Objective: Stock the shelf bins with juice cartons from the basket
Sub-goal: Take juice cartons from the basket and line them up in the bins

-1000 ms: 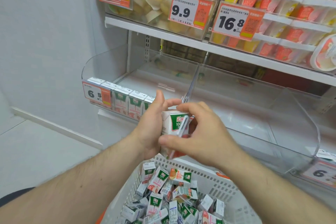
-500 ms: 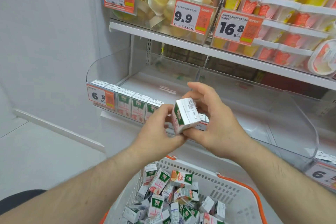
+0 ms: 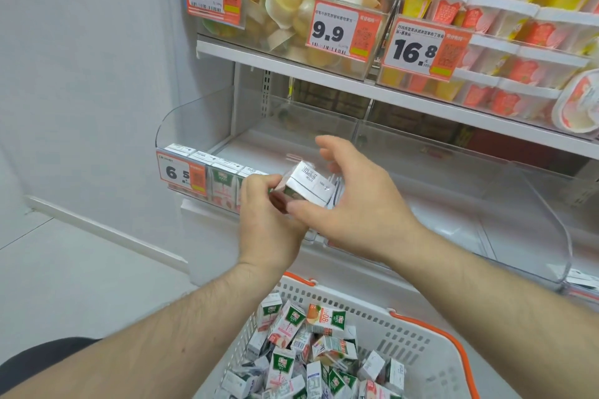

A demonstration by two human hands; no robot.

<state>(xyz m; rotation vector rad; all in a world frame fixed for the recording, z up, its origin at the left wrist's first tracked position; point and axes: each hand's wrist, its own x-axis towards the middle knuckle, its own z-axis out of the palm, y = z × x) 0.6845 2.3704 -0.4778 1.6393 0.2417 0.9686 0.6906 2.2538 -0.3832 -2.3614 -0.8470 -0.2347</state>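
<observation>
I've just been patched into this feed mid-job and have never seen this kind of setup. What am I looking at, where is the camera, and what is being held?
There is no machine here: these are a person's two bare hands. The single picture comes from a wide-angle camera worn on the person's head, looking forward and down.

The left hand grips a small juice carton, tilted, in front of the clear shelf bin. The right hand is beside it, its thumb at the carton's lower edge and its fingers spread loosely above.

A row of cartons stands at the bin's front, behind the 6.5 price tag. Below, a white basket with orange handles holds many more. The shelf above carries cups and tubs of other goods.
</observation>
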